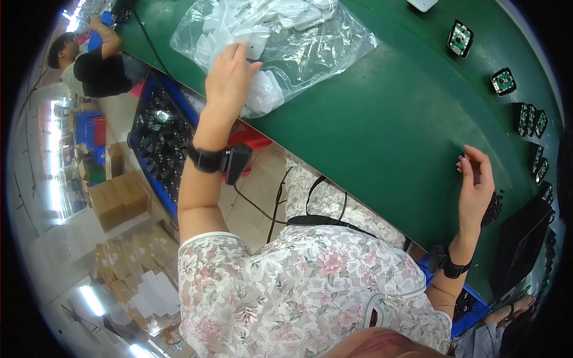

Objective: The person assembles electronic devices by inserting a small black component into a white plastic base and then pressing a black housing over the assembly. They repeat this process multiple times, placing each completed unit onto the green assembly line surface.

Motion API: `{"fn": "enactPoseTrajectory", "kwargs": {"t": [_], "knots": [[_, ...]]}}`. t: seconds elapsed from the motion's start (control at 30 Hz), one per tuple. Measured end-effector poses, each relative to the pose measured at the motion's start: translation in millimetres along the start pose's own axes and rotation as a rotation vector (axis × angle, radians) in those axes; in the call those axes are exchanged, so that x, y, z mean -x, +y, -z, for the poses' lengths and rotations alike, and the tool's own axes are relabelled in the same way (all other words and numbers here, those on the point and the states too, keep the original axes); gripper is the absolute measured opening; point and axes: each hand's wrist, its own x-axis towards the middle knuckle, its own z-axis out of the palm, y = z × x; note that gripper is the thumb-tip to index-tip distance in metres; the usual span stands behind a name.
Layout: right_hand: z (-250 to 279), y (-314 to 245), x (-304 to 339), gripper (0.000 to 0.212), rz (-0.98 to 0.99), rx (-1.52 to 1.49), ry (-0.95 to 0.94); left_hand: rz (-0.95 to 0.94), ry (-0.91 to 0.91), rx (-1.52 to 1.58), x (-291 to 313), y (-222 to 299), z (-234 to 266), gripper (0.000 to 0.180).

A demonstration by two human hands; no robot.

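Note:
A clear plastic bag point(322, 68) full of white plastic parts point(239, 24) lies at the far left of the green table. Over its near left side, my left hand point(230, 80) touches the white parts with its fingers stretched out and its thumb apart. My right hand point(476, 185) is over the right part of the table, thumb and fingers pinched together. Small dark bits show at those fingertips, too tiny to make out well. Beside that wrist is a pile of small black parts point(493, 207), partly hidden by the hand.
Several black-framed green circuit boards point(460, 39) are spread along the right of the green table point(370, 131). A black box point(519, 244) stands at the right. Left of the table, a blue bin point(158, 137) holds many black parts. Another person point(95, 65) is at the far left.

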Motion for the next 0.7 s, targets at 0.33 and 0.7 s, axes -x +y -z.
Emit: {"fn": "enactPoseTrajectory", "kwargs": {"t": [0.33,0.7], "knots": [[-3.4,-4.6,1.5,0.006,0.003,-0.051,-0.041,-0.171,0.241,-0.265,-32.6,6.1,-28.2,0.013],[-22.8,-39.8,-5.4,0.010,-0.037,-0.430,-0.024,-0.051,-0.440,1.454,0.4,192.7,26.9,0.022]]}}
